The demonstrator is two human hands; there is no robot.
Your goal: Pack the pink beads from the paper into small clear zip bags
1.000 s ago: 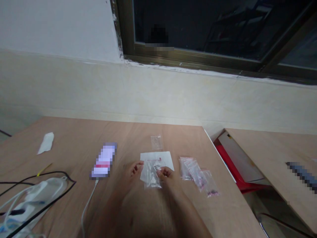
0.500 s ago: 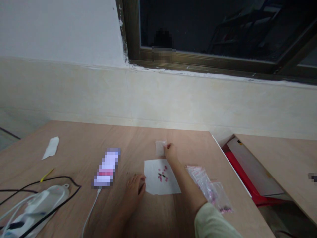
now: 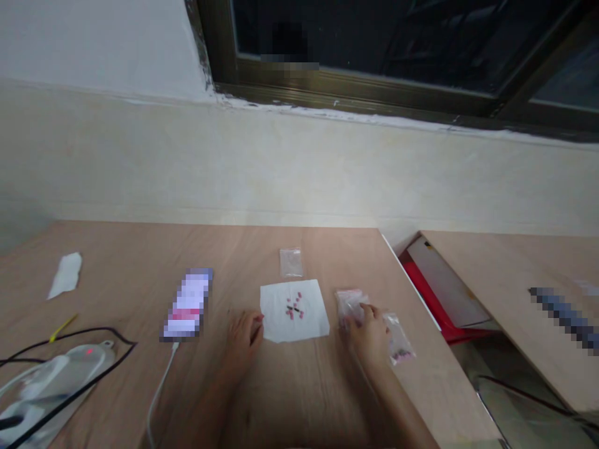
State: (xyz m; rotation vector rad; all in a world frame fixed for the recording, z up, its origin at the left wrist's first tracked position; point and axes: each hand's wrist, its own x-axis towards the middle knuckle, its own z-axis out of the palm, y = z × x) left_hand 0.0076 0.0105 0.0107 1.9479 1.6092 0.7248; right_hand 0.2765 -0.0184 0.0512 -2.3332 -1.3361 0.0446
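Note:
A white paper sheet (image 3: 309, 318) lies on the wooden table (image 3: 140, 274) with several small pink pieces (image 3: 294, 307) on it. My left hand (image 3: 243, 337) rests at the sheet's left edge, fingers curled against it. My right hand (image 3: 369, 330) lies on a pile of small clear zip bags (image 3: 352, 302) to the right of the sheet, fingers bent over them. One bag (image 3: 400, 342) with pink bits inside sticks out beside the hand. An empty clear bag (image 3: 291, 262) lies just beyond the sheet.
A phone (image 3: 187, 302) with a white cable (image 3: 159, 393) lies left of the sheet. Farther left are black cables (image 3: 70, 337), a white power strip (image 3: 51, 380), a yellow stick (image 3: 62, 327) and a crumpled tissue (image 3: 65, 274). A second table (image 3: 515, 274) stands to the right, a red object (image 3: 428, 293) in the gap.
The bag my hands held went to the far spot beyond the sheet; pink pieces now lie on the paper. My right hand came back from there to the bag pile on the right.

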